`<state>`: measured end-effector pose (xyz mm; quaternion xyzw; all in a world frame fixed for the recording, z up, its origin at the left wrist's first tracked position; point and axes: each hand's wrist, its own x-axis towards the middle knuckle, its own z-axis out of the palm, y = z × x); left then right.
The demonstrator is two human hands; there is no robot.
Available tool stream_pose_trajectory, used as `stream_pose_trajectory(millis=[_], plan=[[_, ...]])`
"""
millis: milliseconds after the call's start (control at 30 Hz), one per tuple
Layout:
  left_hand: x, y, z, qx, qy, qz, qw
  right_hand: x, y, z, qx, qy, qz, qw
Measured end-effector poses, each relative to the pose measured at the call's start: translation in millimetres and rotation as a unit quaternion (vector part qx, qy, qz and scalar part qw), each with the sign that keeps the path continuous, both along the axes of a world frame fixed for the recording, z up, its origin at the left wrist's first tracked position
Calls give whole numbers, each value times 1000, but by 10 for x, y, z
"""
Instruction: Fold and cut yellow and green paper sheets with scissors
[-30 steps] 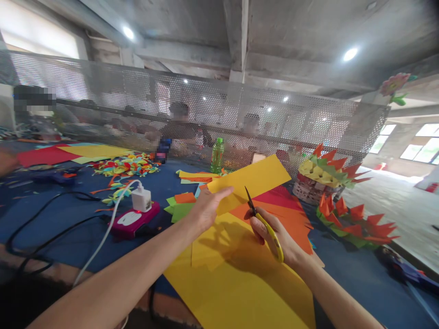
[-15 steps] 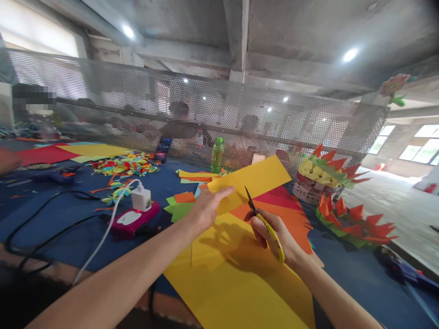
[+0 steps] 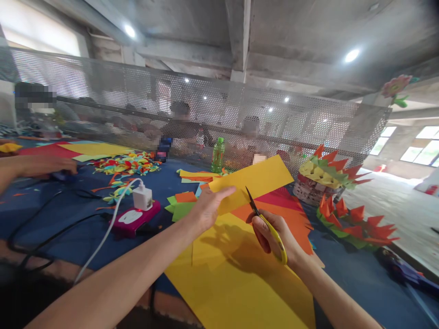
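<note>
A folded-looking yellow paper strip (image 3: 260, 176) is pinched in my left hand (image 3: 209, 205), its thumb lying on top. My right hand (image 3: 269, 230) grips scissors (image 3: 279, 249) with yellow handles and dark blades. The blades point up and left, in front of the strip's lower edge; I cannot tell whether they touch it. Below both hands lie large yellow paper sheets (image 3: 247, 292), with the hands' shadows on them. Orange sheets (image 3: 288, 224) and a red sheet (image 3: 274, 197) are partly under the strip.
On the blue-covered table (image 3: 85, 242) sit a magenta power strip (image 3: 135, 221) with a white charger (image 3: 142, 196), cables and a paper scrap pile (image 3: 132, 163). Spiky paper crowns (image 3: 356, 224) and a glue gun (image 3: 411, 274) are right. A green bottle (image 3: 218, 155) stands before a perforated screen (image 3: 113, 100).
A co-worker's hand has reached in from the left over the dark tool on the table. My hands, the strip and the scissors have hardly moved.
</note>
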<state>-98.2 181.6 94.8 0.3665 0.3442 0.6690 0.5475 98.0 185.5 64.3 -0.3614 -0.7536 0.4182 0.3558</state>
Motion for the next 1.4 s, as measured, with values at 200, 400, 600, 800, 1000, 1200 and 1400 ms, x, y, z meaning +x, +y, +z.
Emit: stream_pose_trajectory(millis=[200, 400, 600, 800, 1000, 1200, 1400], plan=[[-13, 17, -30, 3, -7, -12, 1000, -11, 22, -25, -12, 4, -10, 1000], [-18, 36, -53, 2, -11, -11, 1000, -23, -17, -23, -21, 11, -24, 999], [-5, 9, -21, -12, -8, -3, 1000, -38, -47, 26, -17, 2, -39, 999], [-5, -1, 4, -23, -19, -8, 1000, -51, -49, 37, -9, -7, -60, 998], [-19, -4, 10, -38, -18, -16, 999, -40, -40, 14, 25, -24, -56, 998], [-23, 23, -30, -24, -13, -19, 999, -32, -52, 44, 52, -43, -28, 997], [2, 39, -116, 24, 3, -52, 998, -25, -100, 74, 71, -26, -11, 997]])
